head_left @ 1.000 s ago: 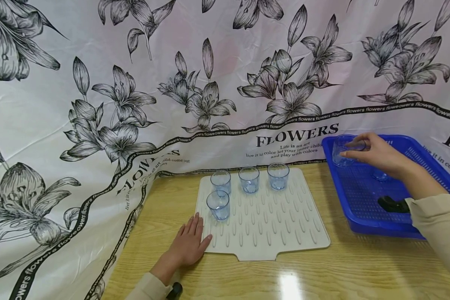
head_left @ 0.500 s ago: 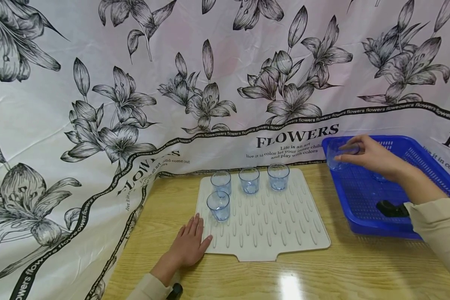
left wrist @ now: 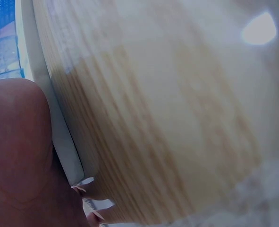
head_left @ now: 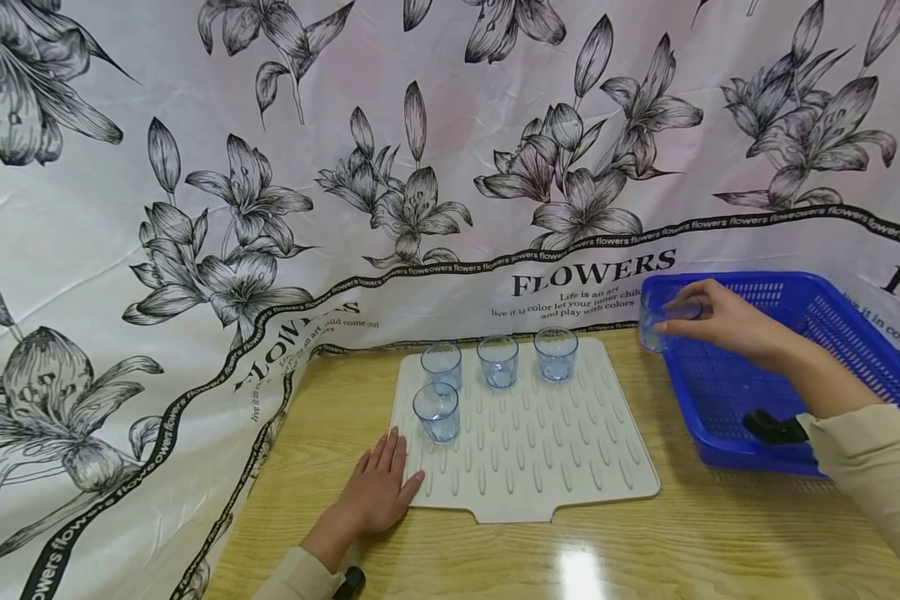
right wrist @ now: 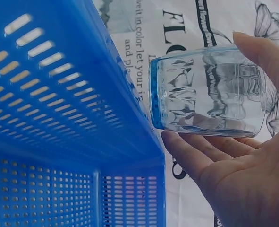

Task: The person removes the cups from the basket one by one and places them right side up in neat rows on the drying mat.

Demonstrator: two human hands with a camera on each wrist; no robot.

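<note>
My right hand [head_left: 727, 321] holds a clear, bluish drinking glass [right wrist: 205, 94] between thumb and fingers. It is at the left rim of the blue plastic basket [head_left: 686, 408], and the glass overlaps that rim in the head view. My left hand [head_left: 375, 487] lies flat with straight fingers, its fingertips and thumb at the left edge of a white ridged drying mat [head_left: 528, 454]. On the mat, three glasses line the back edge: left [head_left: 441, 360], middle [head_left: 498, 362] and right [head_left: 557, 357]. Another glass [head_left: 437, 414] stands in front of the left one.
The wooden table [head_left: 607, 550] runs in front of the mat and between mat and basket. Behind everything hangs a white cloth [head_left: 435, 208] printed with black flowers. A black wrist camera [head_left: 776, 427] on the right arm overlaps the basket.
My right hand has carried the glass leftward, from inside the basket to its left rim. The glass farther back in the basket is now hidden by my arm. My left hand has not moved.
</note>
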